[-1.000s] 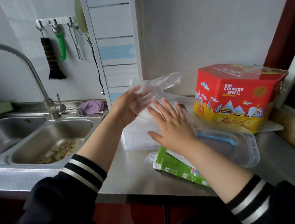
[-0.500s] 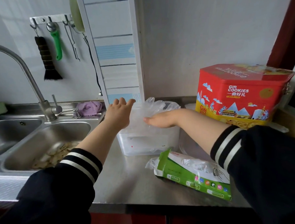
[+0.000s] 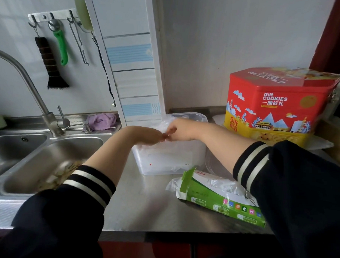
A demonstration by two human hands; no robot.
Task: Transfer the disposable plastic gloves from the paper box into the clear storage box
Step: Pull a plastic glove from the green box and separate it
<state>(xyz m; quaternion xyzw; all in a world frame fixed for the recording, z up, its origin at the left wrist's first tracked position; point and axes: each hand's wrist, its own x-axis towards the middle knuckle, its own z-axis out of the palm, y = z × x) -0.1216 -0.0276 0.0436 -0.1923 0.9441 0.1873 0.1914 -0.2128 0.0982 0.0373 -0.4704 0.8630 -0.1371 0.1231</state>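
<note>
The clear storage box (image 3: 169, 160) stands open on the steel counter, against the wall. A crumpled bundle of clear plastic gloves (image 3: 162, 123) lies in its top. My left hand (image 3: 145, 136) reaches over the box's left rim, palm down, its fingertips bent down onto the gloves. My right hand (image 3: 178, 128) comes across from the right and presses on the same bundle, so the fingertips of both hands meet. The green and white paper box (image 3: 222, 201) lies on its side in front of the storage box, with more gloves (image 3: 219, 184) showing through its torn top.
A red and yellow cookie tin (image 3: 277, 106) stands at the back right. The storage box's clear lid (image 3: 214, 164) lies partly under my right forearm. A double sink (image 3: 47, 154) with a tap (image 3: 31, 83) fills the left. A striped board (image 3: 129, 58) leans on the wall.
The gloves I held up above the box a second ago have gone down into it. Both hands have closed in over the bundle, and my left hand has moved right from the box's edge.
</note>
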